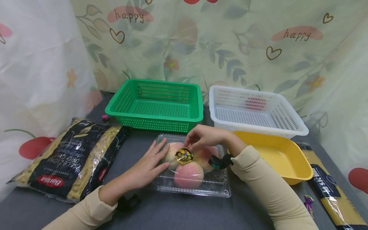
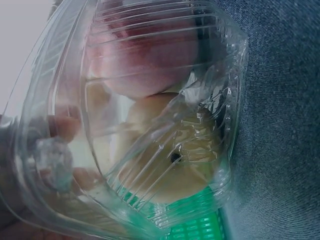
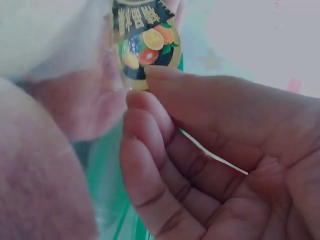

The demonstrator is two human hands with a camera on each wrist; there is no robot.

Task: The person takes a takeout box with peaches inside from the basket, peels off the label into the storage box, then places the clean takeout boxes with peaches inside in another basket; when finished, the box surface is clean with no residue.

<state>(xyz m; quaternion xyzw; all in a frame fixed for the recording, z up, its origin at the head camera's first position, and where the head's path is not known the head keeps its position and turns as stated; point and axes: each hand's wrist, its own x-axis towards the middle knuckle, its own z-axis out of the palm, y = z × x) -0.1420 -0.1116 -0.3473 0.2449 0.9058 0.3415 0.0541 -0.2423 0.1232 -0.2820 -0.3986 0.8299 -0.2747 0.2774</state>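
Two baskets stand at the far edge of my grey table (image 1: 178,210): a green basket (image 1: 156,103) at 11 o'clock and a white basket (image 1: 254,110) at 1 o'clock, with a yellow tray (image 1: 283,159) touching the white one's near wall. One pasta bag (image 1: 73,158) lies at 9 o'clock, well apart from my work. Directly ahead sits the clear clamshell box (image 1: 192,185), lid down over pale pink fruit (image 1: 188,175). My left hand (image 1: 146,166) lies flat, fingers straight, against the box's left side; I judge this steadies the light box against sliding. My right hand (image 1: 205,137) arches over the lid's far edge, fingers curled, fingertips (image 3: 150,107) at the round fruit sticker (image 1: 184,155) on the dome. Whether they pinch its edge or merely press it, I cannot tell.
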